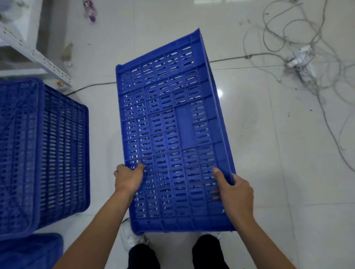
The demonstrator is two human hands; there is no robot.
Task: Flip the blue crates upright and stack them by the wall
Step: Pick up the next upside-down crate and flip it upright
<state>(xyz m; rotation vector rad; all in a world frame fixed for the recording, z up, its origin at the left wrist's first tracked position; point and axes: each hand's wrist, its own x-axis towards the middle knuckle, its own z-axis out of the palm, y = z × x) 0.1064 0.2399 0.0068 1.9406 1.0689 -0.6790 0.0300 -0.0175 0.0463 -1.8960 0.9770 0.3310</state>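
**Crate in both hands, long axis pointing away from us**

We held one blue crate off the white tiled floor, in front of our legs, with its slotted face turned up toward the camera. Its long axis ran straight away from us, leaning a little to the right at the near end, so the far short end sat well out ahead and the near short end hung just above our shoes.

Our left hand gripped the left long edge near the close end, thumb lying on the slotted face and the other fingers wrapped out of sight behind the rim. Our right hand clenched the right long edge opposite it, thumb on top, fingertips showing through the slots. Both hands were about equally near the close end, so we judged the far end would swing widest in any turn.

To our left stood another blue crate, bottom up on the floor, apart from the one we held, with more blue plastic below it at the frame edge. A tangle of cables lay on the floor to the far right.

We could read no brand, label or writing anywhere; the crate's one unslotted panel looked blank.
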